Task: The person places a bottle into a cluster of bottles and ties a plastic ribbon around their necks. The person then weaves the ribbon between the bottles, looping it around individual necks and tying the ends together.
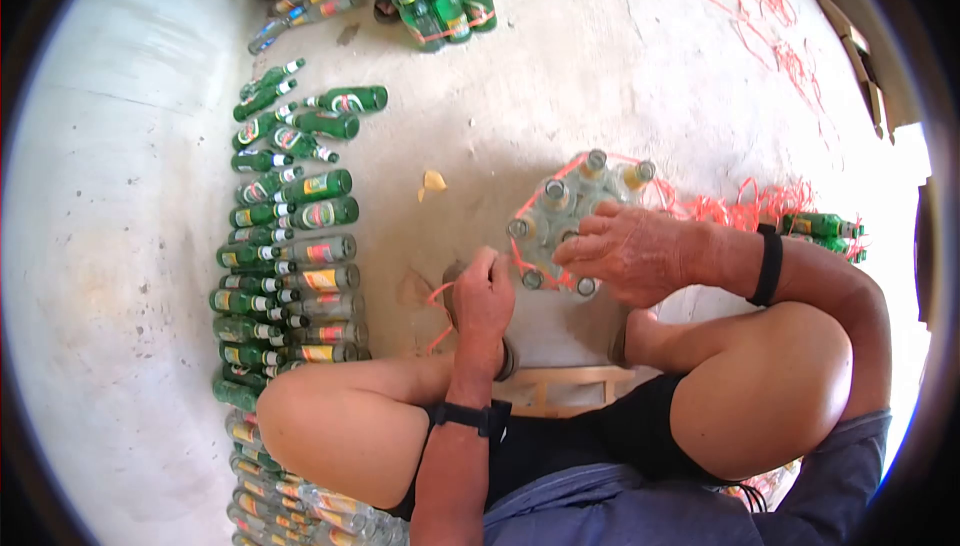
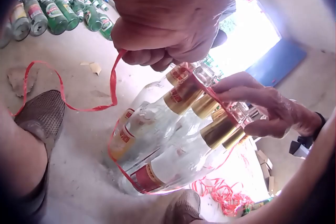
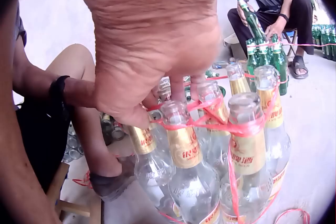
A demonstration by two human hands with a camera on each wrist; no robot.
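Clear glass bottles with gold neck labels stand upright in a cluster (image 1: 555, 208), red plastic string (image 3: 231, 127) running round their necks and lower down their sides. My left hand (image 1: 484, 296) is at the cluster's near left, fingers curled round the string (image 2: 113, 79), whose loose end trails to the left. Over the near right bottles is my right hand (image 1: 635, 251); in the left wrist view its fingers (image 2: 241, 90) touch the string at the necks. Its fingertips are partly hidden among the necks in the right wrist view.
Green and clear bottles (image 1: 320, 186) lie in rows on the left. Tangled red string (image 1: 750, 204) and tied green bottles (image 1: 820, 224) lie to the right. Another person (image 3: 270, 3) sits ahead beside a green bottle bundle (image 1: 440, 6). A wooden stool (image 1: 560, 376) is near my feet.
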